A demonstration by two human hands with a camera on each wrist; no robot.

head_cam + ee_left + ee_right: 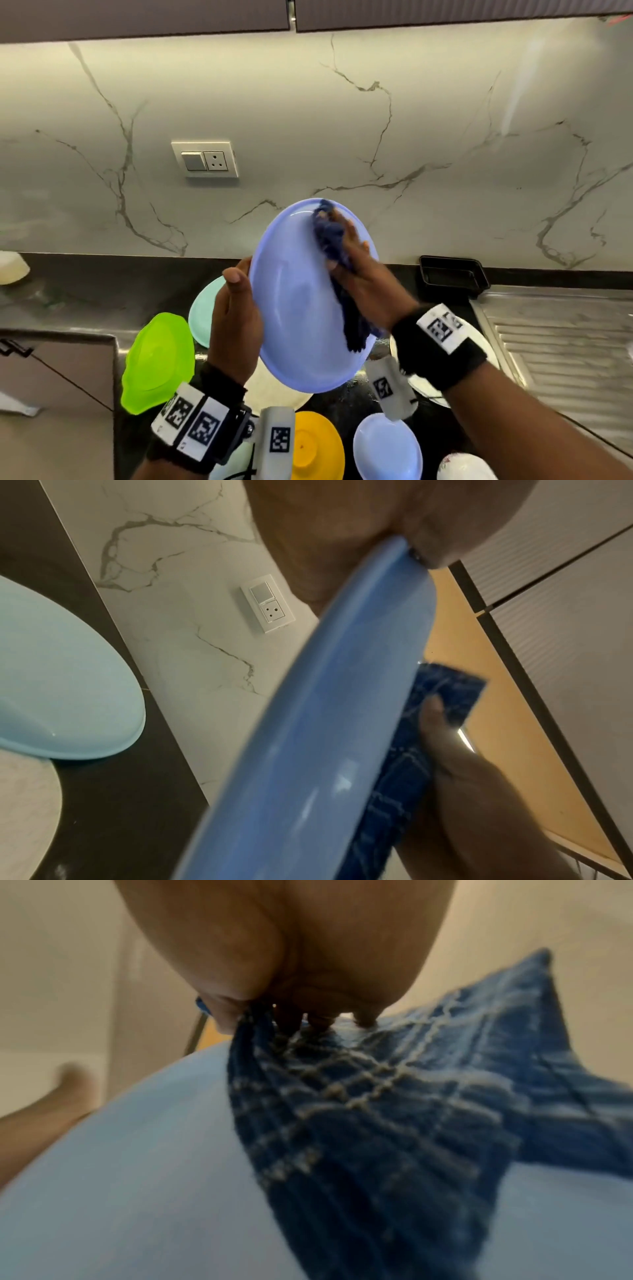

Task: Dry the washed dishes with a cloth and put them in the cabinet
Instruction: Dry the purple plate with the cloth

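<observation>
A light blue plate (298, 308) is held up over the counter, tilted toward me. My left hand (236, 308) grips its left rim, thumb on the front face. My right hand (356, 263) presses a dark blue checked cloth (330, 236) against the plate's upper right part, and the cloth's tail hangs down the right side. In the left wrist view the plate (325, 723) runs edge-on with the cloth (441, 696) behind it. In the right wrist view the cloth (377, 1110) lies on the plate (137, 1177) under my fingers.
On the dark counter (85, 294) below lie a green plate (157, 359), a pale teal plate (205, 308), a yellow dish (318, 445), a small blue plate (387, 448) and a white plate (479, 346). A black tray (452, 277) and steel drainboard (565, 342) are right. Cabinet doors (445, 13) hang overhead.
</observation>
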